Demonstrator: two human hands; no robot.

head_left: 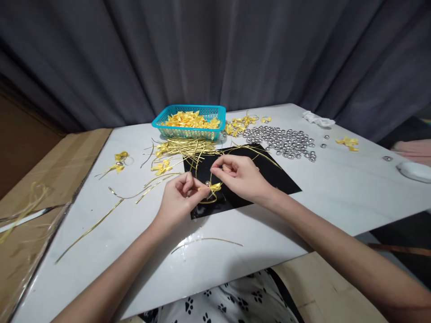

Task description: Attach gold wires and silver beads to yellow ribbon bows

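Observation:
My left hand (183, 194) pinches a yellow ribbon bow (215, 187) between thumb and forefinger, above a black sheet (235, 190). A small silvery bell or bead (208, 183) sits against the bow. Just up and to the right, my right hand (239, 176) is closed, thumb against fingertips, on a thin gold twist tie (211, 177) that runs down to the bow. A loop of gold tie hangs under the bow. How the tie is wound round the bow is too small to make out.
A teal basket (188, 134) of yellow bows stands at the back. Before it lies a pile of gold ties (190, 149). Many silvery beads (286, 142) spread to the right. Loose ties and finished-looking bows (119, 162) lie left. Cardboard (43, 179) borders the white table (141, 242).

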